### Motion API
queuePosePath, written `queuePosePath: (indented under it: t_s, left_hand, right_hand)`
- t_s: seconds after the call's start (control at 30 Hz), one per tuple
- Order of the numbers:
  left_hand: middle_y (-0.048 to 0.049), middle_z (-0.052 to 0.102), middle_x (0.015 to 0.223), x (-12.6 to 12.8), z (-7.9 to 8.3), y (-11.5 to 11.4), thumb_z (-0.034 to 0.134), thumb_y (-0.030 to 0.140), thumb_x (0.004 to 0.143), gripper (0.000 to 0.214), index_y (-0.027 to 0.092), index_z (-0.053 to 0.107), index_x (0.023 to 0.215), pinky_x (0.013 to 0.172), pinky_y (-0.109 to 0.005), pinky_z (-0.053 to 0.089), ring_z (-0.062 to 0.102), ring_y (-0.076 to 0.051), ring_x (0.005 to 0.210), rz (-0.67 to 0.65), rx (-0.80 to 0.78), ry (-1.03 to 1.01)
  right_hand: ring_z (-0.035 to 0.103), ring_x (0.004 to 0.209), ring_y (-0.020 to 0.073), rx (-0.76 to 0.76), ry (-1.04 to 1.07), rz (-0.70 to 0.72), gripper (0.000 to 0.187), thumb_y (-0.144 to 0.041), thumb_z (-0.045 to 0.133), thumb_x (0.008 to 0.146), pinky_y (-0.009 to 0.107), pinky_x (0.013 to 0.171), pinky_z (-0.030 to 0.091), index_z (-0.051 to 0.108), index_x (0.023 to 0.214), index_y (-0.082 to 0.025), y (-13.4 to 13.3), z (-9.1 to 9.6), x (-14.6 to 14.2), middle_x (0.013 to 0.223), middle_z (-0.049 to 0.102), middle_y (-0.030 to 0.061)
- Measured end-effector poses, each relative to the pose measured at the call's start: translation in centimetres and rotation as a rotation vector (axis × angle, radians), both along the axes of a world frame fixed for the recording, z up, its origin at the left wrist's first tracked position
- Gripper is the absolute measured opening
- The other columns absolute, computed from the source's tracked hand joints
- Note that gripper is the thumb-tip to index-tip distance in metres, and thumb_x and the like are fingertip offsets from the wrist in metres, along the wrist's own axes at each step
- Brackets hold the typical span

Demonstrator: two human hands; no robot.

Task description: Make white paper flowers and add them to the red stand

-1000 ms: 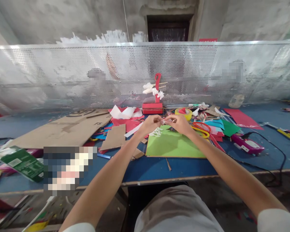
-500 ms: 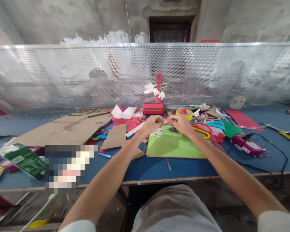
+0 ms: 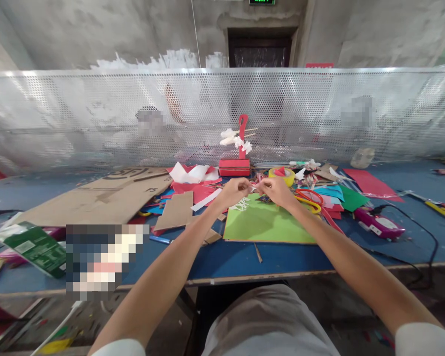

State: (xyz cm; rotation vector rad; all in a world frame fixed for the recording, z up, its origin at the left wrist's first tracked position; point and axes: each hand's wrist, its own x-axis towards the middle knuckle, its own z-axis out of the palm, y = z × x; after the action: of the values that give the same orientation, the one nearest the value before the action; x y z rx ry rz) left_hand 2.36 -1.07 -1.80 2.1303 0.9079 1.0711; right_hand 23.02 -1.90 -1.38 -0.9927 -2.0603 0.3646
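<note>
While the blue counter (image 3: 222,262) carries a lime-green rectangular sheet (image 3: 269,222) and, behind it, a red rectangular box (image 3: 234,167), the left hand (image 3: 234,192) and right hand (image 3: 276,191), near a yellow tape roll (image 3: 289,178) with a red scrap (image 3: 279,171) at its opening, pinch a small white piece (image 3: 253,189) near the sheet's far edge.

The table (image 3: 224,262) is blue, and a light green board (image 3: 267,225) lies near its front edge. On the left lies a large brown cardboard (image 3: 92,198); on the right, a red sheet (image 3: 373,183) and a purple device (image 3: 380,225).
</note>
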Motion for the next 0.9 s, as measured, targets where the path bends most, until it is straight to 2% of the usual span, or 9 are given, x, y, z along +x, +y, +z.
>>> queuePosePath:
  t_s: [0.23, 0.3, 0.4, 0.5, 0.77, 0.9]
  left_hand:
    - [-0.0029, 0.065, 0.072, 0.0, 0.39, -0.41, 0.059, 0.028, 0.084, 0.017, 0.014, 0.067, 0.089, 0.057, -0.022, 0.039, 0.055, -0.011, 0.061, 0.028, 0.044, 0.053]
    - [-0.0032, 0.066, 0.072, -0.06, 0.52, -0.52, 0.059, 0.028, 0.084, 0.017, 0.014, 0.067, 0.087, 0.057, -0.022, 0.039, 0.056, -0.012, 0.062, 0.04, 0.06, 0.068]
    - [-0.0042, 0.067, 0.075, -0.21, 0.56, -0.5, 0.059, 0.029, 0.083, 0.017, 0.014, 0.067, 0.086, 0.06, -0.023, 0.042, 0.059, -0.013, 0.065, 0.059, 0.068, 0.064]
    - [-0.0045, 0.069, 0.077, -0.32, 0.44, -0.34, 0.059, 0.027, 0.082, 0.016, 0.014, 0.067, 0.086, 0.062, -0.023, 0.043, 0.06, -0.013, 0.067, 0.057, 0.06, 0.048]
    - [-0.0047, 0.072, 0.083, -0.2, 0.38, -0.38, 0.055, 0.013, 0.08, 0.014, 0.014, 0.067, 0.086, 0.064, -0.022, 0.045, 0.064, -0.013, 0.07, 0.061, 0.065, 0.075]
    - [-0.0048, 0.072, 0.083, -0.16, 0.55, -0.54, 0.056, 0.017, 0.082, 0.012, 0.015, 0.067, 0.087, 0.065, -0.023, 0.045, 0.064, -0.014, 0.071, 0.07, 0.097, 0.107]
  right_hand:
    - [0.053, 0.042, 0.0131, -0.069, -0.05, -0.058, 0.063, -0.061, 0.043, 0.093, 0.027, 0.051, 0.04, 0.059, 0.05, -0.017, -0.27, 0.07, 0.15, 0.043, 0.056, 0.0034]
    - [0.056, 0.048, 0.0136, -0.046, -0.041, -0.023, 0.058, -0.059, 0.046, 0.093, 0.027, 0.053, 0.041, 0.065, 0.059, -0.017, -0.41, 0.16, 0.01, 0.052, 0.063, 0.0042]
    - [0.062, 0.061, 0.0149, 0.013, 0.014, 0.049, 0.04, -0.055, 0.058, 0.088, 0.025, 0.057, 0.043, 0.073, 0.087, -0.018, -0.67, 0.34, -0.32, 0.074, 0.071, 0.0046]
    - [0.062, 0.064, 0.0157, 0.031, 0.035, 0.053, 0.036, -0.051, 0.062, 0.086, 0.026, 0.059, 0.044, 0.073, 0.097, -0.018, -0.76, 0.38, -0.56, 0.075, 0.071, 0.0045]
    - [0.059, 0.061, 0.0155, 0.114, -0.091, -0.08, 0.038, -0.051, 0.055, 0.091, 0.025, 0.059, 0.037, 0.073, 0.087, -0.019, -0.18, 0.04, -0.38, 0.069, 0.069, 0.0035]
    - [0.056, 0.057, 0.0145, 0.127, -0.161, -0.09, 0.047, -0.054, 0.049, 0.094, 0.025, 0.057, 0.033, 0.07, 0.073, -0.017, -0.38, 0.27, -0.31, 0.062, 0.067, 0.0031]
